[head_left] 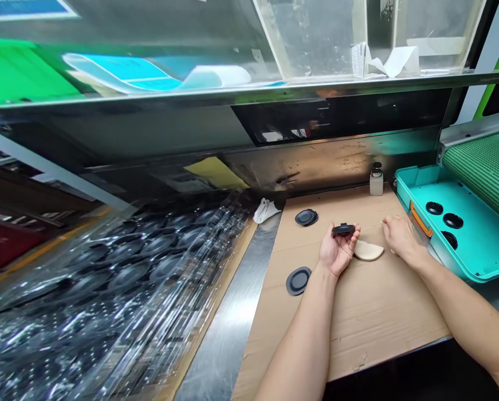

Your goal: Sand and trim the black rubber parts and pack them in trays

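Observation:
Palm up, my left hand (336, 250) grips a small round black plastic part (343, 229) seen edge-on between thumb and fingers. To its right, my right hand (400, 236) hovers over the cardboard with its fingers curled together; whatever they hold, if anything, is too small to make out. A cream half-round pad (368, 251) lies on the cardboard between the two hands. Left of my left hand rest a dark oval disc (298, 280) and, farther back, a small stack of black discs (306, 216).
A teal tray (479, 270) with several black round parts stands at right, beside a green mesh conveyor (487, 167). A small bottle (376, 181) stands at the cardboard's (383, 312) back edge. Clear plastic trays (120, 262) of dark discs fill the left. A metal shelf (249, 92) overhangs.

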`<action>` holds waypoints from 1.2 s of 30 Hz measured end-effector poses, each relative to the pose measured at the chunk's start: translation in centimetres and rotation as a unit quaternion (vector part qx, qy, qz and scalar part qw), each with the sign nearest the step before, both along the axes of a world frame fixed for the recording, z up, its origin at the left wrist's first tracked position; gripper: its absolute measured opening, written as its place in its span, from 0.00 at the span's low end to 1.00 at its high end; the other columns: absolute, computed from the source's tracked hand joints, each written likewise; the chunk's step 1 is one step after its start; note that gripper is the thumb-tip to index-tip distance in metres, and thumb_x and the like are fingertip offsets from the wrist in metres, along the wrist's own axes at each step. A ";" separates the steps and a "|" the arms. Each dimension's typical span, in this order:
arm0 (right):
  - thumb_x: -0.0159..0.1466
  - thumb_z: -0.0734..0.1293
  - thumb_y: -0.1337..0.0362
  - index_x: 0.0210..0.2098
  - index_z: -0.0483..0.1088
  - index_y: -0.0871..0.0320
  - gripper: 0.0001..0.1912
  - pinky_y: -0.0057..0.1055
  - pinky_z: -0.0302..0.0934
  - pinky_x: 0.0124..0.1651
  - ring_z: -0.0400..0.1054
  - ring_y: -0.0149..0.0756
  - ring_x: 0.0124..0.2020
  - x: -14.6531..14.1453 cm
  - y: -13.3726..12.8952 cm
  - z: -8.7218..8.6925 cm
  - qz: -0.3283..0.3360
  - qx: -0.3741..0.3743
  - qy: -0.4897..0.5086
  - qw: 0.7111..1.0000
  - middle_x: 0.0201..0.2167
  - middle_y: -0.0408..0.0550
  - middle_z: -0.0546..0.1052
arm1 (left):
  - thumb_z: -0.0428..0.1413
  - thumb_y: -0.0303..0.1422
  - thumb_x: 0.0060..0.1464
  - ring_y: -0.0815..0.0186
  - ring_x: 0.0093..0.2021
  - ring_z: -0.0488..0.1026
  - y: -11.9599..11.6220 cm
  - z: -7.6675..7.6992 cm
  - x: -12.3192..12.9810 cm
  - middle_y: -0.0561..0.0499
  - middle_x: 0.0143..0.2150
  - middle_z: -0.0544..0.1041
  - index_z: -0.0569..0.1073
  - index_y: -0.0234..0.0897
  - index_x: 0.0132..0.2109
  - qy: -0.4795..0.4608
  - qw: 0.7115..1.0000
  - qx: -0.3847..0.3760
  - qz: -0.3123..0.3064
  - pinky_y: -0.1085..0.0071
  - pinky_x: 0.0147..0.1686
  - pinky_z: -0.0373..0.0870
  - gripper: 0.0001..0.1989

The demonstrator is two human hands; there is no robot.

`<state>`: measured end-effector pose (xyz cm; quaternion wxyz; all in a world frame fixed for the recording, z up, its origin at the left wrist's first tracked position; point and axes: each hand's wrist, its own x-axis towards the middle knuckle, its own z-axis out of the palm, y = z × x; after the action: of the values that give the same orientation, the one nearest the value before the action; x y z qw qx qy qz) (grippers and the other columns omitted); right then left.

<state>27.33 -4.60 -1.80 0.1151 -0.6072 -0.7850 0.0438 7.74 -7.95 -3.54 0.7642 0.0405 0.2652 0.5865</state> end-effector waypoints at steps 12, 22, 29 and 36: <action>0.71 0.60 0.63 0.41 0.76 0.57 0.13 0.29 0.61 0.44 0.73 0.36 0.42 -1.1 -1.1 0.8 0.117 0.041 0.246 0.961 0.40 0.48 0.81 | 0.36 0.47 0.72 0.64 0.25 0.79 -0.2 -0.5 1.7 0.35 0.31 0.80 0.76 0.19 0.50 0.068 0.995 -0.018 -0.073 0.75 0.24 0.76 0.35; 0.70 0.61 0.64 0.38 0.78 0.57 0.13 0.28 0.58 0.41 0.71 0.35 0.38 -1.5 -1.3 0.1 0.168 0.015 0.193 0.967 0.38 0.48 0.81 | 0.41 0.50 0.70 0.61 0.23 0.79 -0.8 -1.1 3.0 0.37 0.26 0.80 0.77 0.27 0.38 0.220 0.964 0.046 -0.144 0.73 0.21 0.75 0.32; 0.70 0.59 0.64 0.35 0.78 0.55 0.15 0.30 0.55 0.40 0.70 0.36 0.35 -1.1 -1.1 0.2 0.156 0.015 0.076 0.985 0.35 0.48 0.80 | 0.46 0.53 0.67 0.63 0.22 0.79 -1.0 -1.3 3.5 0.38 0.26 0.80 0.78 0.27 0.36 0.254 0.958 0.064 -0.116 0.75 0.21 0.74 0.32; 0.70 0.59 0.65 0.41 0.79 0.57 0.15 0.29 0.59 0.44 0.72 0.36 0.39 -1.0 -0.6 -0.3 0.192 0.024 0.131 0.972 0.39 0.49 0.81 | 0.49 0.53 0.66 0.63 0.22 0.78 -1.0 -1.1 3.2 0.38 0.26 0.80 0.78 0.26 0.37 0.240 0.960 0.066 -0.128 0.73 0.22 0.75 0.31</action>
<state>26.33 -5.17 -2.11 0.2210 -0.4308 -0.8658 0.1258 10.91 -8.96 -4.62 0.7424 0.2645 0.3944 0.4726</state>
